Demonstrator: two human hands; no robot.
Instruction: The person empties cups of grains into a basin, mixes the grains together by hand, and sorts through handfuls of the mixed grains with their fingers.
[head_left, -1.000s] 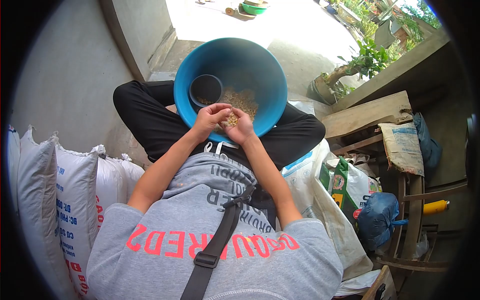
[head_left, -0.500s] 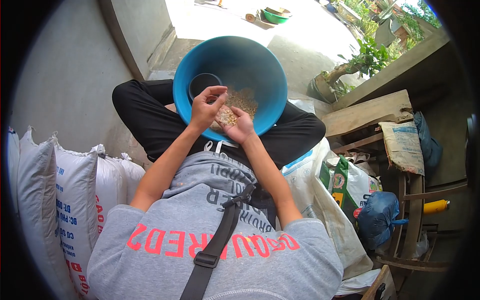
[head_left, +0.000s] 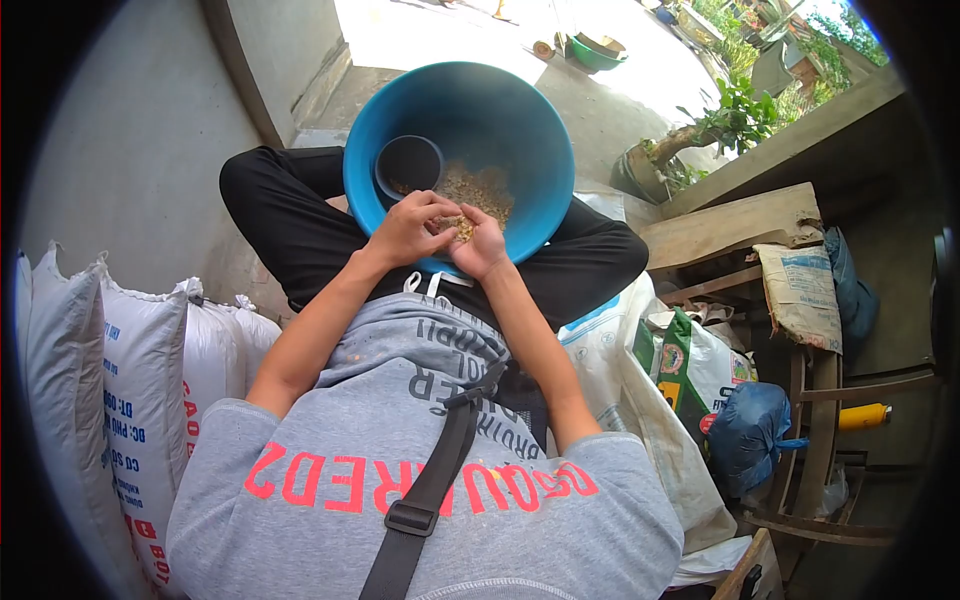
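Note:
A large blue basin (head_left: 535,130) rests across the lap, with a small dark bowl (head_left: 410,165) at its inner left. Loose pale yellow grains (head_left: 480,190) lie on the basin's floor, beside the bowl. My right hand (head_left: 482,245) is cupped palm up over the near rim, around a small heap of grains. Close beside it my left hand (head_left: 408,230) has its fingers bent and pinched together over that palm; what they hold, if anything, is too small to name.
White printed sacks (head_left: 145,360) stand at the left. At the right are a wooden frame (head_left: 740,225), a blue plastic bag (head_left: 748,438) and more sacks. A potted plant (head_left: 640,172) and a green basin (head_left: 597,58) are farther off.
My left hand first lifted away from the cupped palm toward the bowl, then came back down over the palm. The small bowl shows again, and the view has shifted slightly.

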